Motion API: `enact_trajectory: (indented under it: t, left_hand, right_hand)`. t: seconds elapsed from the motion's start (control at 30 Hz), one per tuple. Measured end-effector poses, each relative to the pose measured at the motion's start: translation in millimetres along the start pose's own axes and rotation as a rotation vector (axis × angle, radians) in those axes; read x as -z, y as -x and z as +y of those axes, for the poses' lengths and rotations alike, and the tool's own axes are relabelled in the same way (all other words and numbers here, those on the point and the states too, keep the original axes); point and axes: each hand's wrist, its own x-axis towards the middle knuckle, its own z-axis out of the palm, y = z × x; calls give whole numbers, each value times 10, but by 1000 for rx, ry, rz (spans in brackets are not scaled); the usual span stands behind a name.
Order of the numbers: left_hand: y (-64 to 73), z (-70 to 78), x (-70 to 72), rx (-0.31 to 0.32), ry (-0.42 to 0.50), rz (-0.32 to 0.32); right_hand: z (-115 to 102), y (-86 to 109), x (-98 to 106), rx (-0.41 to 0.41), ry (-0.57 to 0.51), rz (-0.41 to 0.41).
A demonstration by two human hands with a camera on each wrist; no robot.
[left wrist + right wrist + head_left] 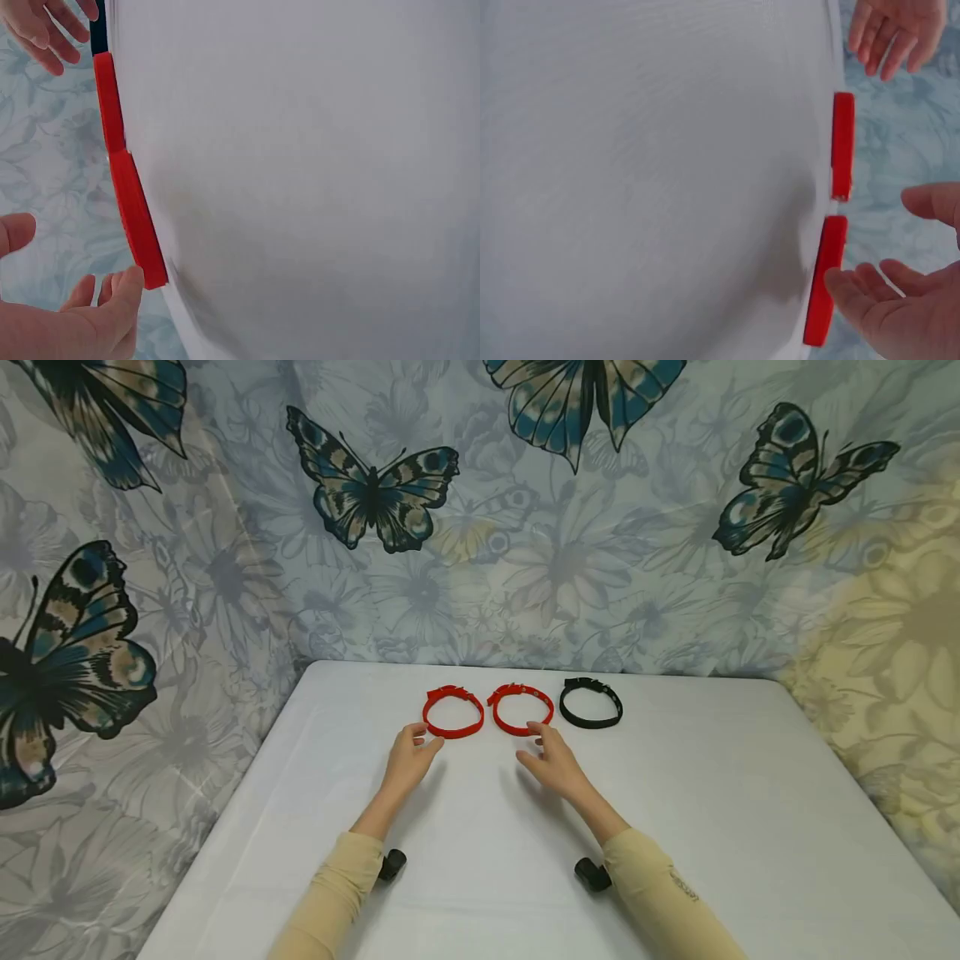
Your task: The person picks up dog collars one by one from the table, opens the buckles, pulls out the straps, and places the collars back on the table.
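Note:
Two red buckled collars and one black buckled collar stand as loops in a row at the back of the table. My left hand (411, 762) is at the near left side of the left red collar (457, 734), thumb and fingers apart. In the left wrist view a fingertip meets the end of that collar (137, 217); contact is hard to tell. My right hand (557, 766) is just in front of the middle red collar (510, 729), fingers loosely bent, a fingertip overlapping its band (822, 300) in the right wrist view. The black collar (592, 723) stands to the right, with no hand on it.
A white cloth covers the table (480, 860). Behind it hangs a backdrop (420, 602) printed with flowers and butterflies. Small black devices (392, 865) sit at both sleeved forearms.

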Motion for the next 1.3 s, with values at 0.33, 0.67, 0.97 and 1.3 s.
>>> enact_trajectory:
  t: [0.33,0.67,0.97,1.3]
  left_hand:
    - [-197,-50,46,121,5,-19]
    - [-334,11,29,208,79,-34]
    - [-441,-14,-25,247,124,-4]
    - [-478,-43,-30,282,155,13]
  right_hand:
    - [-166,-177,-230,-206,-232,-69]
    - [-259,-352,-398,-280,-316,-95]
    - [-290,-492,-500,-343,-372,-107]
    - [-310,-560,-601,-352,-419,-83]
